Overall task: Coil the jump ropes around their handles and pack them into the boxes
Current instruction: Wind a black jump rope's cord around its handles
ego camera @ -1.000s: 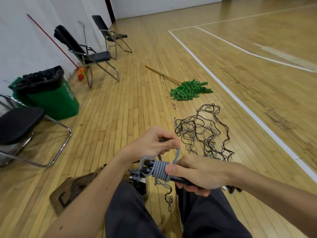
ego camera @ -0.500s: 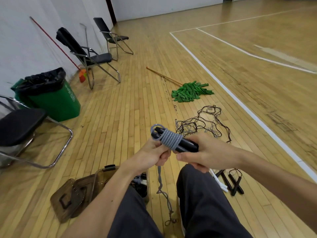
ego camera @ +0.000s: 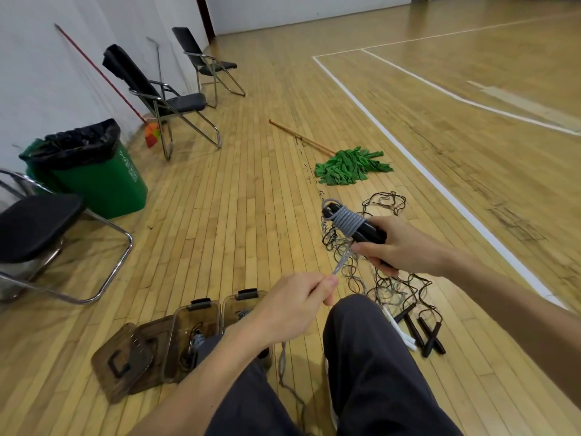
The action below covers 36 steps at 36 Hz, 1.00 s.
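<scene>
Clamping the black handles in a closed grip, the right hand aims their long axis up-left, away from the body. Smooth grey cord wraps them in tight turns. The left hand, nearer the body, pinches the taut free strand below the coil. Open brown plastic boxes sit on the floor nearby.

I'm drawing my left hand away from the handles toward seven o'clock, pulling the grey rope taut, while my right hand is carrying them toward one o'clock.
</scene>
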Available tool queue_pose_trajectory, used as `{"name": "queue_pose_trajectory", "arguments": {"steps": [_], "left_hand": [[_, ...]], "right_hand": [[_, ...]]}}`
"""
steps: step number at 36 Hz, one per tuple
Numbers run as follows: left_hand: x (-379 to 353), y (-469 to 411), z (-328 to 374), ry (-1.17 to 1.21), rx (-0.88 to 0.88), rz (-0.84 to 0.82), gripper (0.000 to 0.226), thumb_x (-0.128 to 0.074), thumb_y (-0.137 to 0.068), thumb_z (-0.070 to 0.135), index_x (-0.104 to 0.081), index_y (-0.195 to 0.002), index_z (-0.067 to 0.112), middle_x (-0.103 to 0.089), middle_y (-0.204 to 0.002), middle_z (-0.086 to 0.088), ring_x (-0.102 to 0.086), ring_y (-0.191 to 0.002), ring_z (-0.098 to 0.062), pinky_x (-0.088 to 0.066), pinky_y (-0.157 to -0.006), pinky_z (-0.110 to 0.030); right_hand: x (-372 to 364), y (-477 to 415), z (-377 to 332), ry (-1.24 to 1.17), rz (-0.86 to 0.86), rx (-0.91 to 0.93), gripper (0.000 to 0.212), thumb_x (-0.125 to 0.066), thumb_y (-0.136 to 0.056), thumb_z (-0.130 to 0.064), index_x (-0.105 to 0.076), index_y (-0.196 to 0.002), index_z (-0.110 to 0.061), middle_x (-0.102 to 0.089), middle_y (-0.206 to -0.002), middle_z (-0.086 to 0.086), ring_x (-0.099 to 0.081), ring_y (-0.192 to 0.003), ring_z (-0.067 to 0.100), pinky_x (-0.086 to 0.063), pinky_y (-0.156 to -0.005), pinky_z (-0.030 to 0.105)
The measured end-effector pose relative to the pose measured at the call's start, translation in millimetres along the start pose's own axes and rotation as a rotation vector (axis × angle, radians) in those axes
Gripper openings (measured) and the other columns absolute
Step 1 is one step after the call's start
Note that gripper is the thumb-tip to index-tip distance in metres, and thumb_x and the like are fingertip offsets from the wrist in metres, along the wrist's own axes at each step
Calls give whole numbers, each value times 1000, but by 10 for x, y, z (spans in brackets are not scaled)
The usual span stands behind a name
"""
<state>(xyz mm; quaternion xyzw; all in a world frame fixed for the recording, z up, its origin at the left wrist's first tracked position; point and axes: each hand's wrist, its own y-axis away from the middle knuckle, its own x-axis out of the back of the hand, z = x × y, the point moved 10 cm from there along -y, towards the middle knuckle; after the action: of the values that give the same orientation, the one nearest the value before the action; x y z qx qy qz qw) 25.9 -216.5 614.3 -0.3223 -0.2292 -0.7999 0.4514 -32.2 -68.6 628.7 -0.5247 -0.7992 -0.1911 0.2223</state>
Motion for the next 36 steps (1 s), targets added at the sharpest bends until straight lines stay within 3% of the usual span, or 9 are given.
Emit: {"name": "queue_pose_trajectory", "arguments": {"steps": [3, 6, 10, 15, 18, 23, 27, 32, 36], "left_hand": [[123, 1, 41, -97, -12, 11, 41, -39, -104, 48, -56, -76, 23, -45, -61, 10, -41, -55, -4, -34, -56, -22], [125, 4, 160, -253, -30, -25, 41, -42, -104, 47, -46, -70, 23, -45, -63, 7, -39, -56, -8, -35, -57, -28], [135, -11, 349, -544, -71, -22, 34, -38, -106, 46, -38, -76, 28, -41, -65, 11, -38, -55, -6, -30, -55, -25], [247, -51, 497, -724, -173, -28, 30, -35, -106, 47, -43, -88, 24, -42, -71, 11, -41, -60, -7, -34, -63, -25], [256, -65, 609, -798, -269, -62, 31, -39, -105, 47, -49, -92, 21, -46, -79, 9, -47, -71, -13, -33, -64, -26], [324, -89, 620, -765, -342, -93, 41, -43, -99, 52, -65, -107, 19, -61, -94, 9, -57, -83, -10, -47, -72, -26], [364, -143, 575, -667, -330, -97, 43, -46, -96, 56, -67, -101, 20, -59, -88, 12, -53, -80, -7, -37, -67, -21], [434, -203, 535, -476, -298, -122, 33, -60, -90, 53, -74, -92, 23, -60, -85, 13, -52, -78, -4, -47, -74, -30], [462, -251, 459, -323, -241, -145, 30, -68, -87, 48, -77, -88, 19, -61, -79, 7, -53, -74, -10, -46, -69, -35]], "right_hand": [[-38, 11, 83, 26, -42, -26, 14, -64, -99, -17, -56, -104, -7, -59, -59, -1, -54, -48, 18, -48, -51, 31], [-101, -4, 123, 96, -56, -65, 12, -65, -98, -17, -54, -103, -14, -60, -61, -2, -55, -46, 13, -48, -49, 27], [-280, -53, 198, 160, -131, -147, 13, -65, -98, -19, -53, -102, -18, -62, -70, 3, -58, -46, 11, -48, -47, 25], [-478, -16, 270, 154, -230, -245, 17, -61, -99, -18, -58, -98, -1, -60, -66, 6, -58, -47, 16, -47, -45, 24], [-640, 55, 322, 155, -347, -313, 26, -61, -100, -22, -58, -82, -3, -60, -59, 5, -56, -46, 17, -49, -47, 26], [-777, 159, 298, 160, -459, -340, 28, -65, -98, -28, -60, -80, -7, -62, -60, 3, -56, -47, 16, -50, -49, 26], [-883, 210, 227, 196, -538, -311, 30, -64, -98, -29, -62, -81, -4, -63, -68, 10, -56, -51, 19, -51, -52, 27], [-1023, 320, 30, 180, -632, -260, 26, -62, -100, -26, -58, -79, -11, -60, -63, 2, -54, -47, 13, -50, -52, 27], [-1097, 401, -138, 194, -664, -201, 24, -61, -101, -27, -60, -90, -5, -58, -66, 4, -52, -47, 11, -48, -49, 22]]}}
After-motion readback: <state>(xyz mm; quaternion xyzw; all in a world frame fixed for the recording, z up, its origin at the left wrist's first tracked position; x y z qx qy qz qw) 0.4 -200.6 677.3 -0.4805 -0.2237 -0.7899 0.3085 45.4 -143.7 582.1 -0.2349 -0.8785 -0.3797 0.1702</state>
